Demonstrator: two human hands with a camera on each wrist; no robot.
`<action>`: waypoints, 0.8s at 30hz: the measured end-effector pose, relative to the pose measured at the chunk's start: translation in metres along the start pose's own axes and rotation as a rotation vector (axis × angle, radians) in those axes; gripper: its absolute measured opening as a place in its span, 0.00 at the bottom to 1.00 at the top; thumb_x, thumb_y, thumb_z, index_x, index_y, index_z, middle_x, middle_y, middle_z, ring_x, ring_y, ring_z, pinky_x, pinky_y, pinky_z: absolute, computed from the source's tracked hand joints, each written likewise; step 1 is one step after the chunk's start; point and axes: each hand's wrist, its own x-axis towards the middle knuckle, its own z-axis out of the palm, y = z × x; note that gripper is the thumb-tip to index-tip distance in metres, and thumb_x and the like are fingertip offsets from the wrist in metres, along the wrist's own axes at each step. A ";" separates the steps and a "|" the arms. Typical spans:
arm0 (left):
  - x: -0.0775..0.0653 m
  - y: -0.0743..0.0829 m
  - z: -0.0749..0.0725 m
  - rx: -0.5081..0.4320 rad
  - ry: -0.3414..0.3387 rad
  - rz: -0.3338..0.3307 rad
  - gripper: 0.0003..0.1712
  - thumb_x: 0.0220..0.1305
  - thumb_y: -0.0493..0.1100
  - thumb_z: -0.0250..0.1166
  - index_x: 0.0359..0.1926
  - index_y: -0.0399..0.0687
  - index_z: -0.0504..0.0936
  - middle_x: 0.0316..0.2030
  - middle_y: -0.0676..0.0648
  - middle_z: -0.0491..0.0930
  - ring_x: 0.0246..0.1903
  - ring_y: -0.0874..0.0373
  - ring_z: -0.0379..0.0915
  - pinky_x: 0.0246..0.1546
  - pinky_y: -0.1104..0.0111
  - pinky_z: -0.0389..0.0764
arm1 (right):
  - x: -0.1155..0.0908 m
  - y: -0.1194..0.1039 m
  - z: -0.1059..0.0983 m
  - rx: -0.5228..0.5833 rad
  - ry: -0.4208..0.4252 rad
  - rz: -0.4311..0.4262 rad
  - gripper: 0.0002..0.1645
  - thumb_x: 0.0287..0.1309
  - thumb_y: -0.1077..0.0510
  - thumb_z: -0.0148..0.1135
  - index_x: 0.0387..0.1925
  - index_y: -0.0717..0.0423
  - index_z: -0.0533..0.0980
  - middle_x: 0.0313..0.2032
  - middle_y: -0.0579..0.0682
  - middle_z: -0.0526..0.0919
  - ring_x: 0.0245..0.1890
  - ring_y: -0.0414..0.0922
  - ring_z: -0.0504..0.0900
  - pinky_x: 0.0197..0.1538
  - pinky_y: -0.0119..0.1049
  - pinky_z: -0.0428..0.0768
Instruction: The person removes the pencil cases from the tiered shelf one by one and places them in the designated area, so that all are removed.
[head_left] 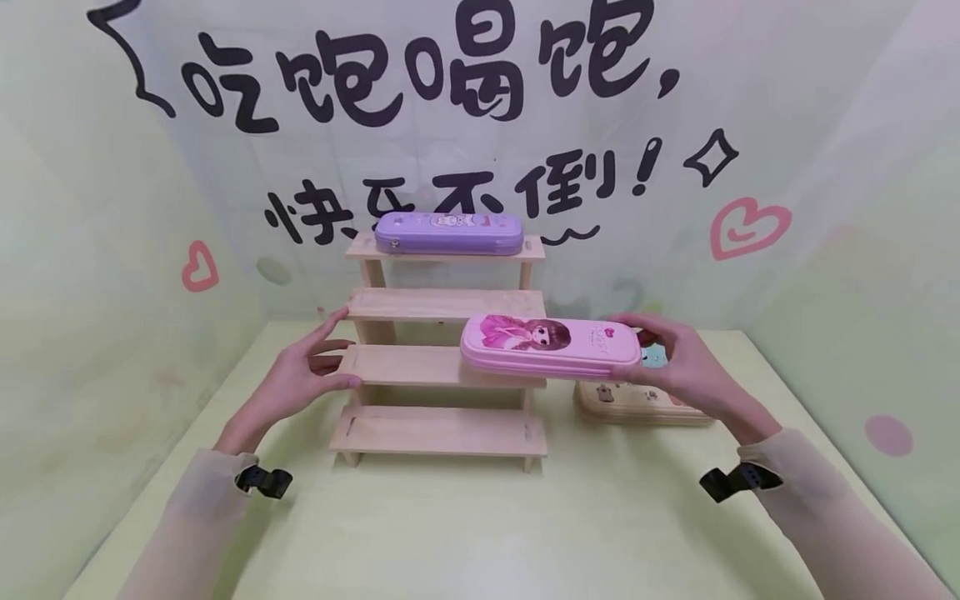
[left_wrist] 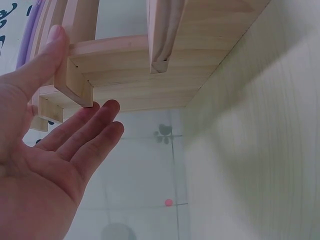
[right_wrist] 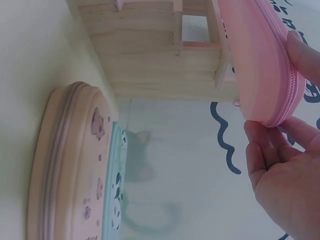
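Note:
A pink pencil case [head_left: 551, 346] with a doll-like girl printed on its lid is held level, overlapping the lower middle shelves in the head view. My right hand [head_left: 686, 367] grips its right end, thumb along the zipped side in the right wrist view. My left hand [head_left: 296, 375] touches the left end of the stepped wooden rack [head_left: 438, 429]. In the left wrist view its thumb lies on a plank's front edge and the other fingers extend fairly straight beside it. A purple pencil case [head_left: 450, 233] lies on the top shelf.
Right of the rack, a beige pencil case [right_wrist: 67, 165] lies on the table, with a mint-green case [right_wrist: 115, 175] behind it, partly hidden by my right hand in the head view. Printed walls [head_left: 847, 250] enclose the back and both sides of the table [head_left: 465, 533].

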 end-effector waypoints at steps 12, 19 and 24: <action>0.001 0.001 0.001 -0.003 -0.002 -0.003 0.62 0.60 0.42 0.81 0.84 0.76 0.51 0.67 0.30 0.75 0.60 0.34 0.79 0.55 0.59 0.85 | -0.033 0.026 -0.016 -0.005 0.022 -0.050 0.41 0.54 0.65 0.81 0.69 0.50 0.77 0.53 0.47 0.82 0.48 0.43 0.75 0.36 0.32 0.76; 0.004 -0.001 0.000 0.013 0.002 0.014 0.62 0.61 0.42 0.80 0.84 0.75 0.51 0.66 0.30 0.75 0.60 0.34 0.78 0.54 0.64 0.86 | -0.051 0.043 -0.029 0.009 0.019 -0.049 0.40 0.56 0.69 0.78 0.70 0.54 0.76 0.56 0.46 0.82 0.50 0.42 0.75 0.43 0.28 0.76; 0.004 0.001 0.000 0.003 -0.004 0.003 0.62 0.60 0.42 0.81 0.84 0.76 0.52 0.67 0.30 0.75 0.61 0.34 0.78 0.56 0.58 0.85 | -0.066 0.057 -0.037 0.029 0.021 -0.034 0.41 0.55 0.72 0.77 0.70 0.57 0.75 0.57 0.48 0.81 0.50 0.42 0.76 0.45 0.27 0.77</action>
